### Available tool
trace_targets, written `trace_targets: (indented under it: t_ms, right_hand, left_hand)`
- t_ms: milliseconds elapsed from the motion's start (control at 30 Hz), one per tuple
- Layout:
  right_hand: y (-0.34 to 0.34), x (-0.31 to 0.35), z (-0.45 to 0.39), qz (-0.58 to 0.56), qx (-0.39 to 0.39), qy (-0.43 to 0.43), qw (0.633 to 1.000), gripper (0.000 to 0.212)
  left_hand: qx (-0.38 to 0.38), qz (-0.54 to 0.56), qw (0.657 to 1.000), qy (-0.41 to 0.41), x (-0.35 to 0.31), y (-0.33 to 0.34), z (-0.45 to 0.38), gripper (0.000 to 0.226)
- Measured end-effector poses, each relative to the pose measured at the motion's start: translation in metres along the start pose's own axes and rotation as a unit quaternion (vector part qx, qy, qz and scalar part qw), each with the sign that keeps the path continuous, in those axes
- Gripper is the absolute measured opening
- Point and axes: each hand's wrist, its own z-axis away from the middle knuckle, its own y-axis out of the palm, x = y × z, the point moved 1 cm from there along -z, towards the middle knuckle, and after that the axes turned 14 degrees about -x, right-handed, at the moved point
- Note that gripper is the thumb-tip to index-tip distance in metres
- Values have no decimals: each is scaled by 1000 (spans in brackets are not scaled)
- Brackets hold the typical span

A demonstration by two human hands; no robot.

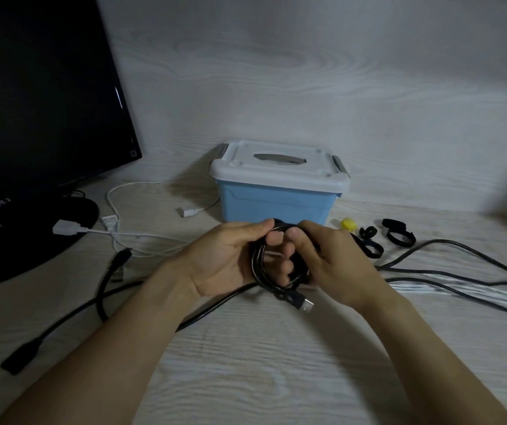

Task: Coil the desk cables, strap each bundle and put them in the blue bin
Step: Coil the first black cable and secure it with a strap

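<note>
Both hands (227, 259) (335, 265) clamped on upright black cable coil (261, 265); USB plug (302, 303) pointing lower-right

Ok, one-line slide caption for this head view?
Both hands, left hand and right hand, hold a coiled black cable before the lidded blue bin.

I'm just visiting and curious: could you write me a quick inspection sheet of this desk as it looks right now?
Surface: pale wood-grain desk, wall of the same finish behind.
Job's things: blue bin, white lid on; black coiled cable held above the desk; black straps and a yellow strap right of the bin.
Clutter: nothing seen.
Grip: left hand and right hand both curl round the coil.
Cables: loose white cable at left, black cables trailing right, black lead at left.
Surroundings: dark monitor at left.
</note>
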Motion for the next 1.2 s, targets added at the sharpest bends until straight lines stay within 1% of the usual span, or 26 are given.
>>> trace_targets:
  t_ms: [100, 200, 233, 333, 433, 500, 567, 600, 633, 700, 733, 800, 867, 933, 1000, 1100, 1200]
  right_hand:
    - [-1, 5, -1, -103, 15, 41, 994, 38]
    - [-1, 10, 0, -150, 36, 48, 987, 31]
    - [0, 11, 0, -161, 31, 55, 985, 32]
    - [2, 11, 0, -181, 7, 61, 982, 44]
    - [4, 10, 0, -177, -18, 41, 983, 44]
    - [1, 10, -1, -154, -34, 21, 987, 37]
    - [-7, 8, -3, -57, -38, -25, 997, 35]
    - [-13, 4, -4, 3, -37, -41, 998, 40]
    - [-21, -2, -6, 51, -36, -39, 997, 51]
    - [-39, -17, -10, 106, -40, -2, 994, 70]
    - [-49, -24, -11, 126, -52, 22, 990, 73]
    - [-66, -34, -13, 143, -82, 71, 984, 64]
    - [-77, -40, -12, 149, -106, 100, 978, 56]
    - [-82, -46, -13, 157, -104, 118, 975, 51]
    - [-83, -49, -13, 161, -101, 129, 973, 44]
    - [-86, -54, -13, 164, -114, 130, 971, 43]
    - [-86, -57, -14, 168, -90, 131, 973, 35]
  left_hand:
    - [12, -10, 1000, -10, -4, -1, 3, 28]
    - [13, -12, 1000, -26, -5, -4, 2, 33]
    - [12, -13, 999, -32, -5, -4, 1, 34]
    - [0, -4, 999, -46, -4, 1, -1, 40]
    - [-53, -61, 997, -12, -6, 7, -1, 41]
    - [-101, -109, 989, 26, -6, 7, -1, 45]
    - [-142, -124, 981, 52, -8, 4, -1, 48]
    - [-154, -117, 979, 56, -9, 2, 0, 49]
    - [-164, -100, 980, 57, -12, -1, 1, 49]
    - [-184, -55, 980, 61, -20, -8, 4, 51]
    - [-197, -36, 977, 68, -24, -12, 5, 51]
    - [-220, -12, 971, 89, -31, -19, 7, 52]
    - [-232, 12, 966, 112, -34, -22, 7, 51]
    - [-239, 44, 960, 140, -36, -24, 7, 51]
    - [-240, 74, 953, 168, -37, -26, 6, 53]
    - [-241, 113, 943, 198, -39, -25, 5, 55]
    - [-270, 141, 926, 222, -41, -28, 6, 52]
